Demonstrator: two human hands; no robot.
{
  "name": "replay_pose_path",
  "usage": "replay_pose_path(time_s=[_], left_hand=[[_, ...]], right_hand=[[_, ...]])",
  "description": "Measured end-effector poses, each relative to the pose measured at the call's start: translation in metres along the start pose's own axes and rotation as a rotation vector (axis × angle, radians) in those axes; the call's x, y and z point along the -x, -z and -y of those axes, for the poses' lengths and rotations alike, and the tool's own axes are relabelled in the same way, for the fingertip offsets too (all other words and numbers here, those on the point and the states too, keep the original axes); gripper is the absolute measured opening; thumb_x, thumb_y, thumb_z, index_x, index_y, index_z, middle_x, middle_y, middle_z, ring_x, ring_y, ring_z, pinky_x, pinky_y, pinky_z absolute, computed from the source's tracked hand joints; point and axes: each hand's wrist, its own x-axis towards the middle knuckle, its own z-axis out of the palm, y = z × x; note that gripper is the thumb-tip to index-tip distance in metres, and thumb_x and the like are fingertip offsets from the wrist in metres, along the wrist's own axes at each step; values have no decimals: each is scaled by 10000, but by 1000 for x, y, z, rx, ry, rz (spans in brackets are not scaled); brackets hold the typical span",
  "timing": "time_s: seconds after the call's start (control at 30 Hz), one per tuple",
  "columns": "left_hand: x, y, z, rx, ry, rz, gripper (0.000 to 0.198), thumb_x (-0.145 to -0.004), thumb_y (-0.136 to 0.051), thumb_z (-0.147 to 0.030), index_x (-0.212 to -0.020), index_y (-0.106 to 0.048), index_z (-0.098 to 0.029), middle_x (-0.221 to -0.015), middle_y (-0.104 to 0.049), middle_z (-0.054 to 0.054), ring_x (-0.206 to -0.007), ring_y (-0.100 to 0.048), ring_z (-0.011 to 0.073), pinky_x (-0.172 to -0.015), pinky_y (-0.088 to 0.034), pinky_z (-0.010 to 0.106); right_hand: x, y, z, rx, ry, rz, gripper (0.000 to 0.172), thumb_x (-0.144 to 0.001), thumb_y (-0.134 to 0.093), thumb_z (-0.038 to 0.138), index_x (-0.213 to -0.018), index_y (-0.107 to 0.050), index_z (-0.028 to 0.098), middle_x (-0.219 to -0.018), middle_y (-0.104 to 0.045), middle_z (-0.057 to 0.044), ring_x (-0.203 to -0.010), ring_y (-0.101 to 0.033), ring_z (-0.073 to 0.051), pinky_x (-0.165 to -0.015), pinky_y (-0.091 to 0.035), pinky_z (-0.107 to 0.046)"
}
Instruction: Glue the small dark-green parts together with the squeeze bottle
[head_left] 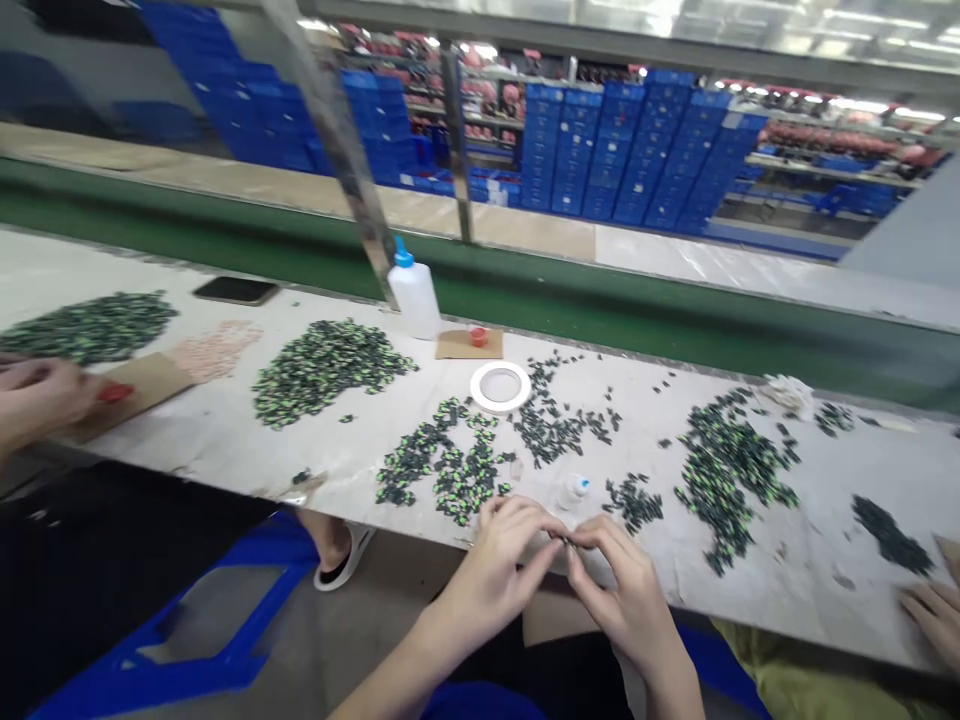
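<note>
At the front edge of the white table (330, 460), my left hand (510, 555) and my right hand (621, 580) meet fingertip to fingertip. Between them they pinch a small dark part (567, 541), mostly covered by the fingers. Just behind it stands a small white bottle with a blue tip (576, 488). Left of my hands lies a pile of small black-and-green parts (465, 480). A small heap of dark parts (634, 502) is to the right, and a white ring-shaped roll (500, 386) lies farther back.
A white squeeze bottle (415, 295) and cardboard with a red cap (478, 337) stand behind. More parts pile up left (322, 370) and right (731, 470). Co-workers' hands show at the left (45, 395) and right edges (934, 615). A metal post (337, 130) rises at the back.
</note>
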Motion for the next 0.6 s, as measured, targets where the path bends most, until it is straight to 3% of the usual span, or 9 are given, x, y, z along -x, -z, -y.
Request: replay_pose_path(time_s=[0.17,0.27,0.37,0.5,0.6], left_hand=[[3,-6,-7,56,100,-77,150,-799,-582,-123,-925,-628,-190,-862,-673,20,-858,-606,167,-894,-328,367],[11,-7,-14,48,105,-150,149,-733,-634,-91,-833,-639,-201,-753,-659,-22,-780,-600,150,-909,-298,377],[16,-8,-21,-7,75,-167,106,-758,-641,-100,-798,-631,-198,-747,-668,-36,-767,-592,141,-946,-264,392],[17,-10,-25,-57,8,-208,87,-797,-614,-90,-811,-605,-175,-748,-662,-34,-767,-579,139,-884,-301,360],[18,-8,-29,14,-26,-161,106,-834,-589,-102,-900,-612,-182,-781,-662,-27,-772,-581,127,-874,-330,329]], right_hand=[[5,-5,-6,-6,119,-11,108,-864,-519,107,-911,-509,204,-764,-569,-15,-592,-554,-88,-544,-482,-164],[10,-10,-7,-35,160,-24,121,-859,-514,101,-924,-506,203,-762,-577,-26,-598,-578,-102,-540,-492,-172],[16,-16,-6,-25,185,-79,130,-848,-513,84,-917,-503,193,-762,-587,-38,-639,-613,-117,-572,-510,-176],[19,-16,-1,-22,125,-125,106,-842,-526,88,-888,-520,183,-768,-598,-38,-663,-626,-113,-606,-520,-169],[21,-7,6,-65,38,-89,75,-847,-524,106,-850,-531,181,-752,-593,-28,-662,-616,-110,-593,-512,-177]])
